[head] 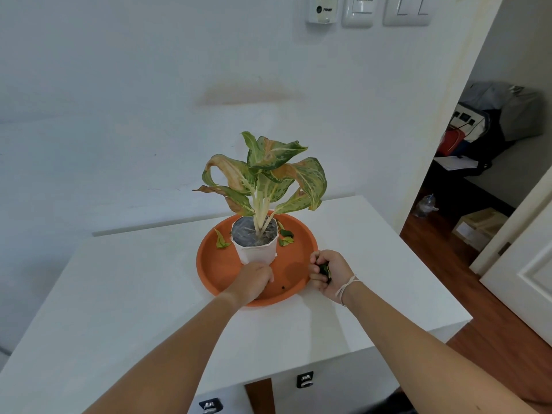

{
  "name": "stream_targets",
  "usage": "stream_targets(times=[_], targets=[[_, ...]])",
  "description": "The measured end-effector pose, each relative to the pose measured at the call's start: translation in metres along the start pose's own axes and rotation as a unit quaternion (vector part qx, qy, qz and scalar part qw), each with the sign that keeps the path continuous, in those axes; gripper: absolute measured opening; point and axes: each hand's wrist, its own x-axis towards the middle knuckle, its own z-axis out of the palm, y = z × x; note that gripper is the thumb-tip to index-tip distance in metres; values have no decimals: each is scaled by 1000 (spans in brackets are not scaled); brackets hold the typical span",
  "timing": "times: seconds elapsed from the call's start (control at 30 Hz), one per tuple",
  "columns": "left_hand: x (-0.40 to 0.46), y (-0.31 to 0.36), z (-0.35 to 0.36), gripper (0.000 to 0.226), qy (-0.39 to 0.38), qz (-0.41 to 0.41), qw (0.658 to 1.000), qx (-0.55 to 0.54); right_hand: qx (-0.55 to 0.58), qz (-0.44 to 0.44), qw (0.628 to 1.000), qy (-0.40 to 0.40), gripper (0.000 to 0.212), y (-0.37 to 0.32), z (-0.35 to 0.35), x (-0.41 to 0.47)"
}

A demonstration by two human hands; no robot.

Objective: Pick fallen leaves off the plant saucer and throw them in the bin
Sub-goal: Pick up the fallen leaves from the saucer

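A round orange saucer sits on the white table. In it stands a white pot with a drooping green-and-yellow plant. Fallen leaves lie in the saucer: one to the left of the pot and a few to its right. My left hand rests over the saucer's near part, against the base of the pot; what its fingers hold is hidden. My right hand, at the saucer's right rim, is closed on dark green leaves. No bin is in view.
The table's right edge drops to a wooden floor. An open doorway at the right shows bags and boxes. A white door stands at the far right. Wall switches hang above. Drawer latches show under the table's front.
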Motion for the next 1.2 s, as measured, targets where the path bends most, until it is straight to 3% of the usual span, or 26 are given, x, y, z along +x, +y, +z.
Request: stream_targets(times=[0.17, 0.3, 0.7, 1.0, 1.2], targets=[[-1, -1, 0, 31, 6, 19, 1000, 10, 13, 0, 1000, -9, 26, 1, -5, 0], [-1, -2, 1, 36, 7, 52, 997, 55, 2, 6, 1000, 12, 41, 1, -8, 0], [-1, -1, -2, 33, 7, 48, 996, 73, -22, 29, 998, 48, 38, 6, -17, -3], [-1, 4, 1, 21, -3, -23, 999, -29, -20, 28, 998, 43, 38, 6, -18, -3], [-1, 1, 0, 34, -24, 53, 997, 47, -18, 26, 999, 42, 37, 6, -18, -4]])
